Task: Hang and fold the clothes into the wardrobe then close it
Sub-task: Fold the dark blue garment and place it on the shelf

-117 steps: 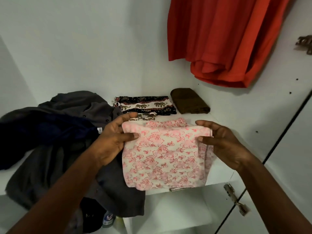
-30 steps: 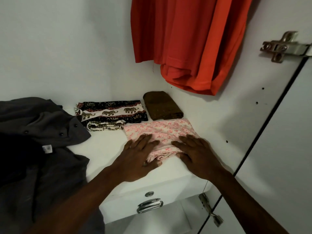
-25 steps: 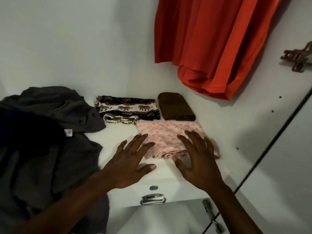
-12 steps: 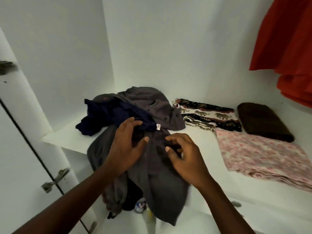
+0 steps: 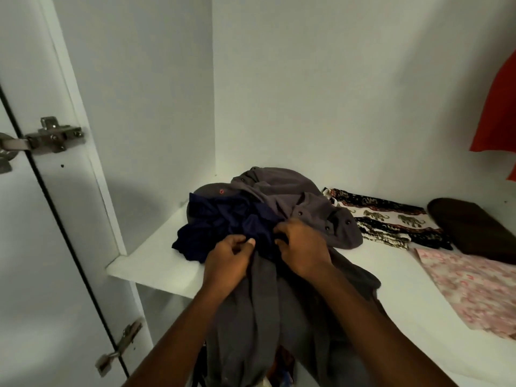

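Step in hand: pulling the next piece out of the unsorted heap on the shelf (image 5: 156,263), left part of the wardrobe. The heap is a navy garment (image 5: 220,224) tangled on top of a grey button shirt (image 5: 296,199). The shirt's lower part hangs off the shelf's front edge, down between the forearms. Left hand (image 5: 227,261): grip closed, thumb and curled fingers pinching a fold at the navy garment's near edge. Right hand (image 5: 303,248): grip closed too, fingertips dug into cloth right where navy meets the grey collar. It reads as navy, but the fingertips are buried, so not certain. Folded and lying flat to the right of the heap: elephant-print cloth (image 5: 388,219) just beside the grey shirt, brown cloth (image 5: 472,227) next to it, pink floral piece (image 5: 472,289) in front of those. Red garment (image 5: 499,107) hangs at the far right edge, mostly out of frame. Left door (image 5: 28,275) stands open, hinge (image 5: 53,135) exposed. My read: roughly mid-task, with two pieces unsorted and the door not closed. Next move calls for lifting the navy clear without dragging the grey shirt, which is half off the shelf; a snag could pull it over the edge. Then both hands go up and apart to open the cloth out and find seams or shoulders before folding or hanging. No hanger in view.
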### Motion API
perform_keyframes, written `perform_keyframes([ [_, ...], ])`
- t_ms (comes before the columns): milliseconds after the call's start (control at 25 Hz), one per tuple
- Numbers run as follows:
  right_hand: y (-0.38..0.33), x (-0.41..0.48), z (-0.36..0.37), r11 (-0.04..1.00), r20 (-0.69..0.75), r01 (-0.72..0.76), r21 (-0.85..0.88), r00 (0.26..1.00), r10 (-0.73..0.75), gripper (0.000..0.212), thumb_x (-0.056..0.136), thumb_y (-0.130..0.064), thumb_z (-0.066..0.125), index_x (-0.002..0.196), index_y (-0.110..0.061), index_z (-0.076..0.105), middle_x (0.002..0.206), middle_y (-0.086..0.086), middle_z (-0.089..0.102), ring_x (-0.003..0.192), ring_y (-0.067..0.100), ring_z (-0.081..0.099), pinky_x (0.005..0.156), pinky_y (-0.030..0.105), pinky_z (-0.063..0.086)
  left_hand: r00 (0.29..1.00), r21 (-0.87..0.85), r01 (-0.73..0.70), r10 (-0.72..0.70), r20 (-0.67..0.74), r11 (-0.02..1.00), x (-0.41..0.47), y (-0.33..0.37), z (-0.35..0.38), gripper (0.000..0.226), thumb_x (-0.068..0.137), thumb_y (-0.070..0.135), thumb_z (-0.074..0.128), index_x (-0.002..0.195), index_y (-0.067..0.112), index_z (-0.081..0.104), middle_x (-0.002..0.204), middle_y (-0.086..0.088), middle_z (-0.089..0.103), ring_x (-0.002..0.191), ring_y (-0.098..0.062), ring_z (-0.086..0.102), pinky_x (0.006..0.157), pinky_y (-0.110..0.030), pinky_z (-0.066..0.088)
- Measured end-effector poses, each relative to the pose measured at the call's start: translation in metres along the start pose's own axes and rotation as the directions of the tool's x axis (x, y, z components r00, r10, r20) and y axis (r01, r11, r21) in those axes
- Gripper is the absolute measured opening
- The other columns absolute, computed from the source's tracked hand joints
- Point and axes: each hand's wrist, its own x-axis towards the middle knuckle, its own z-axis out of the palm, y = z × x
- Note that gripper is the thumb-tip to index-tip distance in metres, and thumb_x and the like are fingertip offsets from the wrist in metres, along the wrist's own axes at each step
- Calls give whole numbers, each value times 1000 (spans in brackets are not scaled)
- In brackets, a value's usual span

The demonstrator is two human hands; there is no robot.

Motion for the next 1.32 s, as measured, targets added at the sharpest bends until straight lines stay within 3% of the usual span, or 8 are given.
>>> perform_keyframes([
  [120,-11,3,15,850,-20,-86,519,993,112,16,100,-14,58,103,-23,71,100,1,76,93,18,71,82,36,54,1000,-112,22,-20,18,993,9,-4,-4,38,97,53,61,122,25,70,99,6,73,78,-9,71,72,-40,65],
  [240,-31,-21,5,185,179,-177,967,984,6,16,100,-8,56,107,-4,69,106,15,74,95,22,70,85,32,55,998,-274,57,-46,49,960,11,-4,-4,67,87,79,46,129,30,67,123,5,70,110,-17,67,95,-45,59],
  [280,-39,-32,1,155,232,-215,964,968,-98,17,97,-10,59,108,-2,68,104,16,71,93,23,68,85,30,54,997,-353,75,-63,46,933,11,-5,-3,76,84,84,43,134,31,64,133,5,66,120,-19,63,105,-46,53],
  [480,-51,-69,-4,595,605,-353,722,740,-295,14,96,-2,65,96,-16,70,75,-8,65,64,-1,54,63,14,43,971,-758,121,-234,-44,642,20,-13,-20,57,94,32,71,148,23,53,145,-1,59,125,-24,62,104,-40,54],
  [640,-51,-64,-4,407,466,-429,807,885,10,34,90,-32,72,119,-14,70,97,9,71,75,18,66,73,31,58,988,-767,-12,-112,-109,642,2,-10,-32,62,95,-12,52,142,27,58,138,0,65,120,-22,65,97,-35,57],
  [840,-60,-67,-26,156,366,-366,917,930,27,77,73,-48,85,140,-23,57,132,5,67,114,25,66,92,41,57,922,-428,-368,385,-50,825,-49,4,-30,64,81,-4,57,130,37,61,125,9,68,121,-13,64,105,-44,52],
  [1040,-82,-87,-52,237,174,-193,952,980,99,30,100,-10,58,129,-7,66,124,16,71,117,33,67,101,42,55,751,-34,-655,655,86,755,-90,14,-35,68,84,26,64,149,35,46,143,10,46,139,-10,44,114,-37,41],
  [1320,-72,-123,-105,123,80,-114,986,965,251,22,103,-15,56,115,-10,74,110,12,77,101,27,74,78,31,62,790,-257,-573,608,78,778,-142,50,-52,86,88,27,72,161,29,26,162,14,36,151,-11,34,116,-50,42],
])
